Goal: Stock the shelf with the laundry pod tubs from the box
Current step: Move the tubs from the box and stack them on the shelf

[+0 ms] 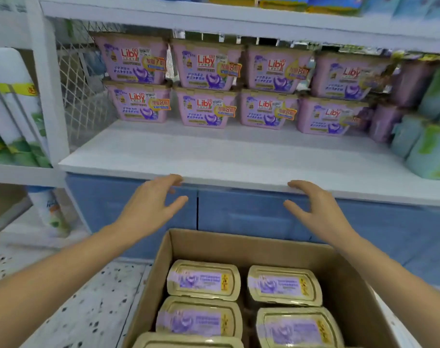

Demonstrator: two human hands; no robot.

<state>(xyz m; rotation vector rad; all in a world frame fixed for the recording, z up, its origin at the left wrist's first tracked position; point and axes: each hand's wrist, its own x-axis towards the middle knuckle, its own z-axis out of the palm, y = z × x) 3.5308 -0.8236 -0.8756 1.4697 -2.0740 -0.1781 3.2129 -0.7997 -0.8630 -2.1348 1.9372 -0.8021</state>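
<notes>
Bright, even light; soft overall blur, wide-angle bending at the edges

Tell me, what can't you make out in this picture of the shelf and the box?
1. Head view: the brown cardboard box is cut off by the bottom edge, so the count of gold-lidded tubs inside is unknown.
2. Head view: the stacked pink laundry pod tubs hide whatever stands behind them on the white shelf.
3. Head view: blur makes the purple packs at far right unreadable.

Shop aisle — stocked shelf (pixel 239 156), branded tubs (pixel 206 64)
</notes>
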